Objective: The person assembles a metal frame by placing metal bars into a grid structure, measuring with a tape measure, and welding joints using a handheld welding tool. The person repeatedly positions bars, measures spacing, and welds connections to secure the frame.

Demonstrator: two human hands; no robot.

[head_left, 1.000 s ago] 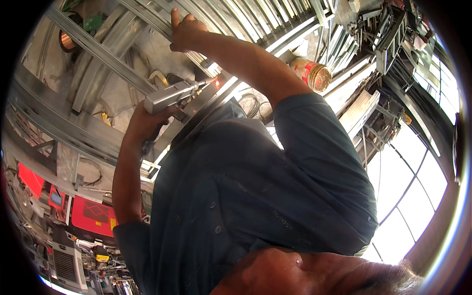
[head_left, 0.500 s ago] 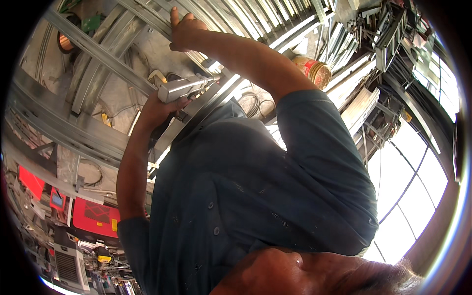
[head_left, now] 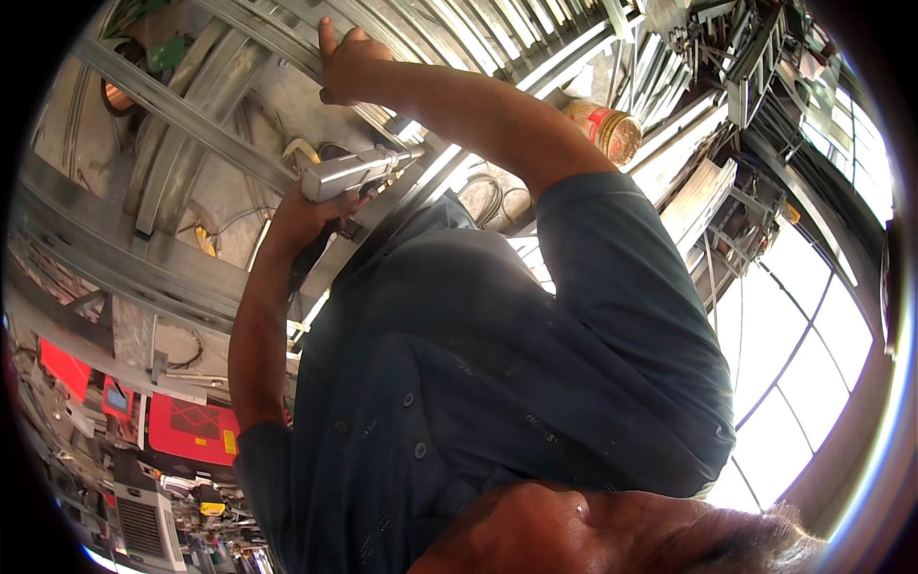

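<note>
Gripping a smooth metal tool (head_left: 354, 172), left hand (head_left: 306, 218).

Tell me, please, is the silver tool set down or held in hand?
Held: the left hand grips the silver tool by its handle, nozzle pointing at the metal rail.

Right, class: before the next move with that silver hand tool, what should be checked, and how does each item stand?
1. Left hand grip on the silver pistol-shaped metal hand tool: ok, closed round it.
2. Right hand steadied on the grey metal frame bar: ok, resting on it.
3. Tool's tip touching the metalwork: cannot tell.
4. Red-banded cylindrical can clear of the right arm: cannot tell, it shows just past the arm.
</note>
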